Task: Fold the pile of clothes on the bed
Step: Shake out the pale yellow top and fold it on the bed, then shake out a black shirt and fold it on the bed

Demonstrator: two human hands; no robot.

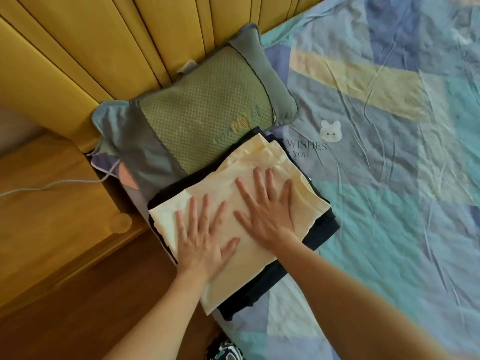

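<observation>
Both hands, left (200, 245) & right (267, 211), lay flat, fingers spread, on the cream garment (233, 203) atop the dark stack (322, 227) at the bed (389, 178) edge; a hard push prob. would've slid it off.

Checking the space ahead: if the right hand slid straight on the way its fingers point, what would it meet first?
Probably the green pillow, past the far edge of the cream cloth under the right hand.

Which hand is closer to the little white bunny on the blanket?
The right hand. It presses flat on the cream folded cloth, on the side toward the bunny, which sits further up the blanket. The left hand lies flat beside it, further from the bunny, near the bed's edge.
</observation>
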